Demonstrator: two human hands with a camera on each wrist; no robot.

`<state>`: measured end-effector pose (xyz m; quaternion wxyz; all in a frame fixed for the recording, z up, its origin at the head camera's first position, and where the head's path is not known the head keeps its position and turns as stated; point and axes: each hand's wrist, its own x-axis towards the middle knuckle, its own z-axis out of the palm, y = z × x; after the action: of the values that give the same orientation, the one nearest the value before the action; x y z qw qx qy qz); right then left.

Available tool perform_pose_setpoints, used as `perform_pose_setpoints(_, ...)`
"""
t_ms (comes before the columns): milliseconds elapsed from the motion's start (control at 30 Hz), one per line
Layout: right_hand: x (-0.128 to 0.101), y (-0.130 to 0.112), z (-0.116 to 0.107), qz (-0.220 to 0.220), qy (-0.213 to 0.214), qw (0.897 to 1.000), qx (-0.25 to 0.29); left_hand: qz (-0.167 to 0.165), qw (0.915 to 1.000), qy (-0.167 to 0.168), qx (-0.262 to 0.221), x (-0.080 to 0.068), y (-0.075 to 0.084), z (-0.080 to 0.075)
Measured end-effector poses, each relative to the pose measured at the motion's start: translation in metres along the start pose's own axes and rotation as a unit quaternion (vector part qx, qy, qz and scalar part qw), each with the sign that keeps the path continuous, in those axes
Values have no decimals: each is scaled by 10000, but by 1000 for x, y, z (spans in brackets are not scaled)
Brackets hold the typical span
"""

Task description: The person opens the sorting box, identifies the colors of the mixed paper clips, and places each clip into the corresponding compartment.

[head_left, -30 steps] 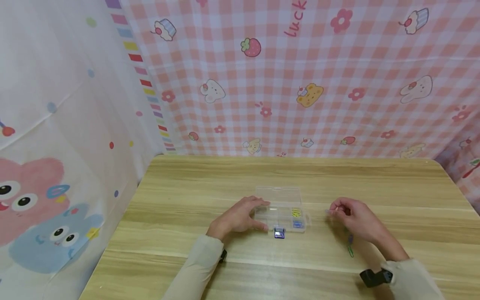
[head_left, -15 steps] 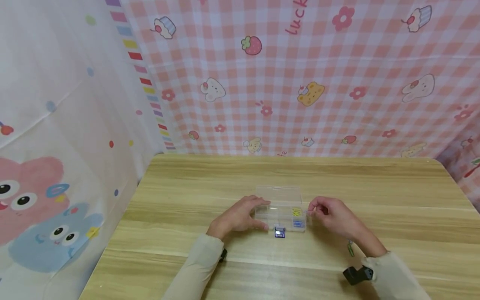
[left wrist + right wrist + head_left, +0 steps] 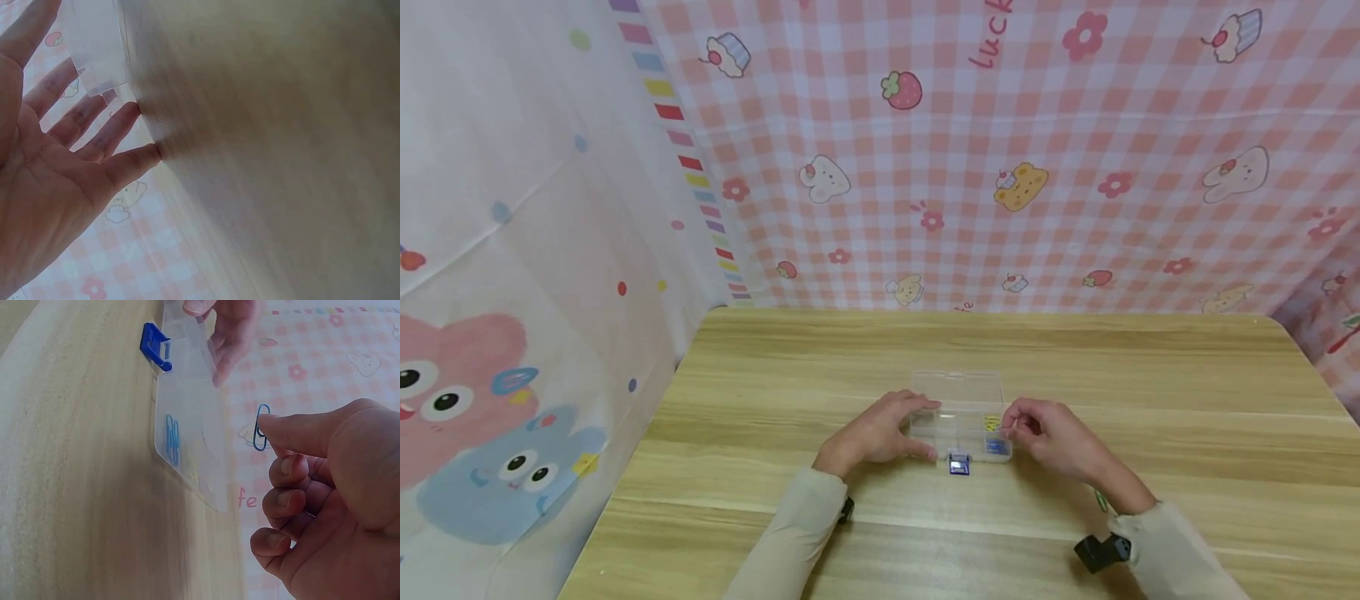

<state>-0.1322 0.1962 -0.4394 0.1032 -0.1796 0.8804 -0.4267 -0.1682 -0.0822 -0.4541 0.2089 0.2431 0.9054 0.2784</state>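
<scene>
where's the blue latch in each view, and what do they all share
Head: the blue latch is below and right of centre, on the near edge of the clear box.
Left wrist: not in it.
Right wrist: upper left, on the box's edge.
Shared landmark: the clear box, top left in the left wrist view.

The box (image 3: pixel 966 433) is clear, its latch (image 3: pixel 152 342) deep blue. Inside the box are yellow pieces (image 3: pixel 992 423) and blue clips (image 3: pixel 172 439); the held clip (image 3: pixel 257 428) I pinch at its right is blue too. In front of the box, to the right, a loop (image 3: pixel 1101 500) shows green. My sleeves (image 3: pixel 793 533) are plain beige. Under the box the table (image 3: pixel 820 350) is tan wood grain; behind it hangs pink-and-white checked cloth (image 3: pixel 865 233) with pink strawberries
</scene>
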Motion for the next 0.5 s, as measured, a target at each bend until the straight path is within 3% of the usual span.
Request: perform_pose_setpoints(500,2,0,3,186,-85,9998,39,-61,9999,-29,-105,-1,1,-1)
